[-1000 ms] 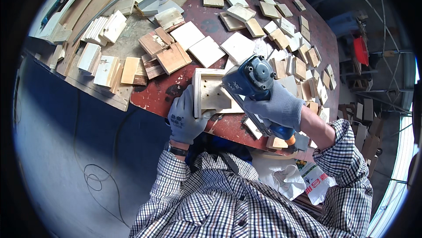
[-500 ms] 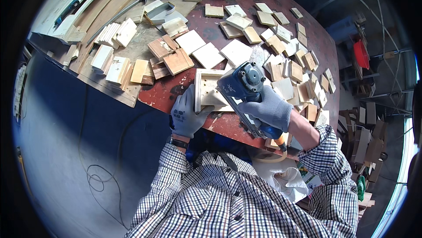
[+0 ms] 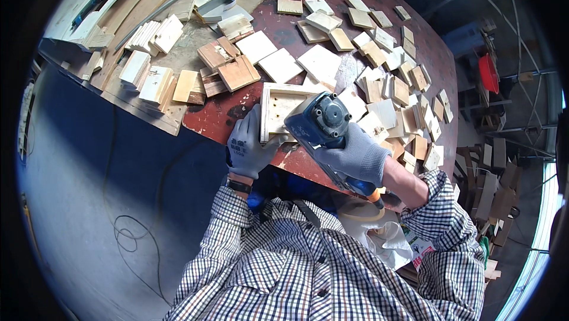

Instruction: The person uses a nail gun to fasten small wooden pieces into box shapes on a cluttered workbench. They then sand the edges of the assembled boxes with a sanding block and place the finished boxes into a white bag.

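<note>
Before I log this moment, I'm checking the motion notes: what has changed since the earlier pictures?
The right hand has moved the blue pneumatic nail gun left and toward the person, relative to the open wooden box. Nothing was newly gripped or let go. The left hand stays on the box's near left corner; the loose wooden blocks look unmoved.

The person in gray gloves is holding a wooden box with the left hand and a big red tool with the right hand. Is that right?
Almost! The tool isn't red: the head view shows it's mostly dark blue. The right hand does hold it, and the left hand holds the wooden box.
</note>
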Available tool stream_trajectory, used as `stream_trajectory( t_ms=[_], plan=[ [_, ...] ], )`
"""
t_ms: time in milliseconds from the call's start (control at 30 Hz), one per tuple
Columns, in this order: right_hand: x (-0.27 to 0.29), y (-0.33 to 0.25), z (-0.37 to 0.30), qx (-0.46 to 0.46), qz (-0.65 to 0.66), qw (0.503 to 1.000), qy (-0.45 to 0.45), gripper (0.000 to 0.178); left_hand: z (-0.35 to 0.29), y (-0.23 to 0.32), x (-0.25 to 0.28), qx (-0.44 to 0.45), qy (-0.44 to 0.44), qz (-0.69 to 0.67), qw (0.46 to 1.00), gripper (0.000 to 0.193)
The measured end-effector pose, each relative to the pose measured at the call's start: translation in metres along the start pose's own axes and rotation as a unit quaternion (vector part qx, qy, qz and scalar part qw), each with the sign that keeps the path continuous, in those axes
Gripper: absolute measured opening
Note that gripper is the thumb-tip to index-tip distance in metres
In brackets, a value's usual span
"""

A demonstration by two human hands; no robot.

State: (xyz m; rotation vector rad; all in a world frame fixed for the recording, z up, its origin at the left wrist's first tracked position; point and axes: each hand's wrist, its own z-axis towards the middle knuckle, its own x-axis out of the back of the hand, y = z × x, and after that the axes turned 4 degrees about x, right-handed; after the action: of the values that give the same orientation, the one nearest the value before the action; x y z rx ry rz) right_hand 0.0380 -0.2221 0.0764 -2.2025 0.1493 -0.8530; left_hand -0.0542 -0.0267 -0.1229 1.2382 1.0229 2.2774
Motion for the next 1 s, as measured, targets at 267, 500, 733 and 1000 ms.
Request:
stream_trajectory(
  t_ms=[267, 500, 733, 1000],
  plan=[
    [-0.002, 0.000, 0.000, -0.040, 0.003, 0.999, -0.005, 0.029, -0.001, -0.005, -0.009, -0.032, 0.026, 0.019, 0.999, 0.101],
    [-0.002, -0.003, 0.006, -0.028, 0.009, 0.999, -0.021, 0.028, -0.005, -0.006, -0.006, 0.000, 0.006, 0.013, 1.000, 0.100],
    [0.000, -0.006, 0.006, -0.033, 0.013, 0.999, -0.019, 0.025, -0.007, -0.005, -0.007, 0.003, 0.011, 0.000, 1.000, 0.097],
    [-0.002, -0.002, 0.002, -0.027, -0.021, 0.999, 0.018, 0.037, -0.006, -0.006, -0.016, -0.060, 0.048, 0.036, 0.996, 0.099]
  ],
)
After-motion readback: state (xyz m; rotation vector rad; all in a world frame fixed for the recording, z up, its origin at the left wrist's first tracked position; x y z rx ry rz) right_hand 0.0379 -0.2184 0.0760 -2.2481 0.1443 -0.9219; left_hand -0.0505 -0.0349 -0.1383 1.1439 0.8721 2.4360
